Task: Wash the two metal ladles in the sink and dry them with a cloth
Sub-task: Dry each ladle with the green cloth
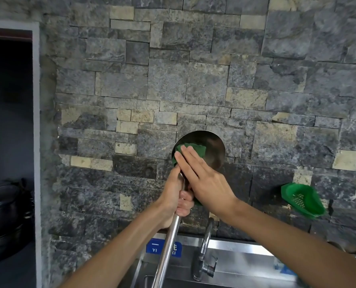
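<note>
A large metal ladle [211, 149] is held up in front of the stone wall, bowl at the top and long handle running down toward the sink. My left hand [176, 196] grips the handle just below the bowl. My right hand [202, 175] lies flat with straight fingers on a green cloth [195, 148], pressing it against the left side of the bowl. Only one ladle is in view.
A steel sink edge [245, 246] with a tap [206, 256] runs along the bottom. A green plastic strainer basket [301, 200] hangs on the wall at right. Black pots [2, 215] are stacked in a dark opening at left. A blue label [154, 247] sits behind the handle.
</note>
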Available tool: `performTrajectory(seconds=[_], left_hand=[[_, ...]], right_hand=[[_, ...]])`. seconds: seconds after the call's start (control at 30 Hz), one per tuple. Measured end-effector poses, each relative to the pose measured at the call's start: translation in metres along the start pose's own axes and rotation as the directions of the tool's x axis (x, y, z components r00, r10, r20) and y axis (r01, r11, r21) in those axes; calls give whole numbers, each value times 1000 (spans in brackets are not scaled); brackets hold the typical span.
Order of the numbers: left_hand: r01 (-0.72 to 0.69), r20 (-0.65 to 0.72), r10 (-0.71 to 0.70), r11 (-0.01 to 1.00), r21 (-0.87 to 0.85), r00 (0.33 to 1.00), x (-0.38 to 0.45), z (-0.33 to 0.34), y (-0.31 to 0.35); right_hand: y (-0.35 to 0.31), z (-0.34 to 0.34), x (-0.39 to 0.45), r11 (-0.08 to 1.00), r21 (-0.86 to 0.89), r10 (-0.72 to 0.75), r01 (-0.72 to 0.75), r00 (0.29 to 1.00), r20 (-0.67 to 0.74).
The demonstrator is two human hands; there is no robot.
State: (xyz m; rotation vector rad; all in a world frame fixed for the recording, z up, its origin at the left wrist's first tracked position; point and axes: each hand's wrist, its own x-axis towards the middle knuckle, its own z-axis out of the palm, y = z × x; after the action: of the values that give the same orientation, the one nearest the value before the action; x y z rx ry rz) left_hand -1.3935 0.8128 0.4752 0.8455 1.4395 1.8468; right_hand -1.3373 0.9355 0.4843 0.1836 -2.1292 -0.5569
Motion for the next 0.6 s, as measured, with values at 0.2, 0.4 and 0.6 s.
performTrajectory(seconds=[0.2,0.4,0.6], left_hand=[[-38,29,38,999,-6,999,-6,-11,8],[23,9,-22,1000,-15,1000,-10,-19,8],[85,-63,-85,996,-5,994,-1,-22,2]], right_hand=[[22,2,11,969,-195,-165,149,984,-70],[33,0,1,941,-308,-162,138,985,-56],[37,-25,-4,959,-269,-121,89,987,-103]])
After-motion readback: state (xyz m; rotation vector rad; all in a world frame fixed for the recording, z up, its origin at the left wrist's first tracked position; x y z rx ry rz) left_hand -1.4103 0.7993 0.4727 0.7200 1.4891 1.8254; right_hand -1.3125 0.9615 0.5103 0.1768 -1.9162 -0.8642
